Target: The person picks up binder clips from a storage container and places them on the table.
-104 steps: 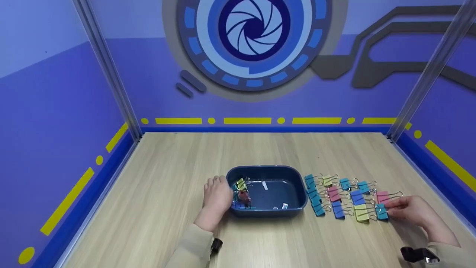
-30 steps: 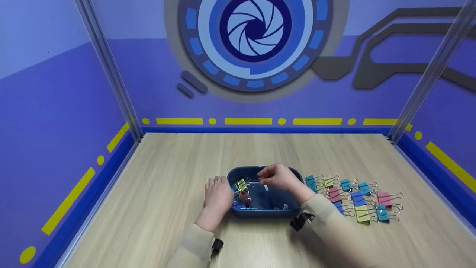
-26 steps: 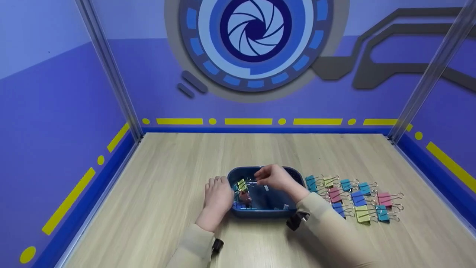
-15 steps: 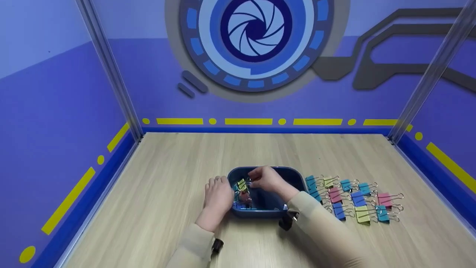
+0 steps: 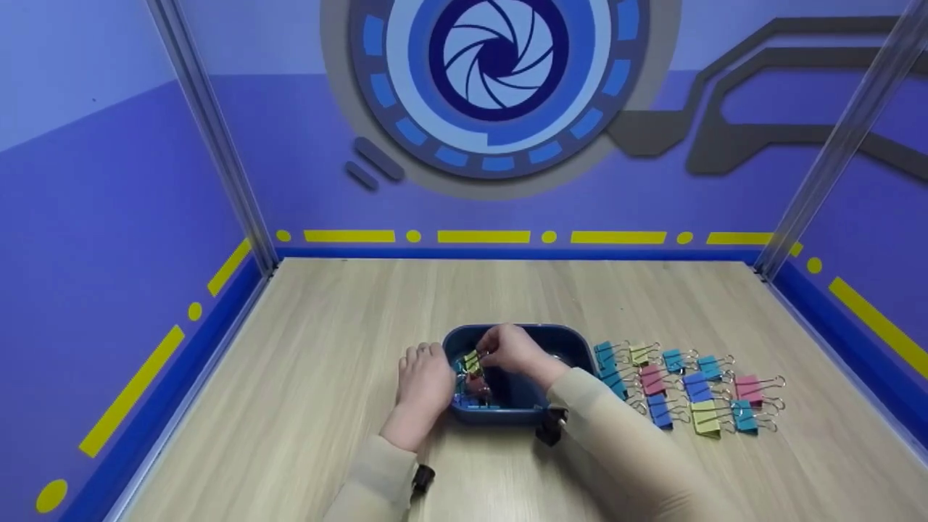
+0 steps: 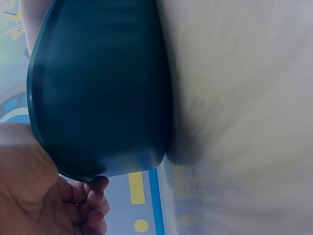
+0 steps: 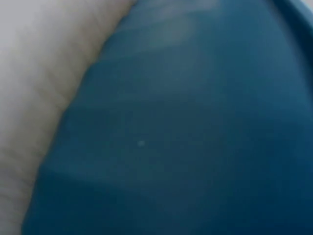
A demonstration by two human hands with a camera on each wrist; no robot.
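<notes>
A dark blue plastic box (image 5: pixel 500 416) stands on the table. My left hand (image 5: pixel 425 380) holds its left rim; in the left wrist view the fingers (image 6: pixel 96 199) curl beside the rim, close to the box wall (image 6: pixel 102 88). My right hand (image 5: pixel 513 349) reaches over the box and pinches the wire handles of a yellow binder clip (image 5: pixel 472 360) inside, at the left end. Beside that clip lie a dark red binder clip (image 5: pixel 476 384) and some blue and teal ones, partly hidden. The right wrist view shows just the box's outer wall (image 7: pixel 171 122).
Right of the box, several binder clips lie in rough columns, among them a teal clip (image 5: pixel 744 416), a pink clip (image 5: pixel 749 389), a yellow clip (image 5: pixel 705 418) and a blue clip (image 5: pixel 659 411). Patterned panels (image 5: pixel 500 210) enclose the wooden table (image 5: pixel 348 312).
My right hand has let go of a teal binder clip at the far right, moved left into the box and taken hold of the yellow clip. My left hand stays at the rim.
</notes>
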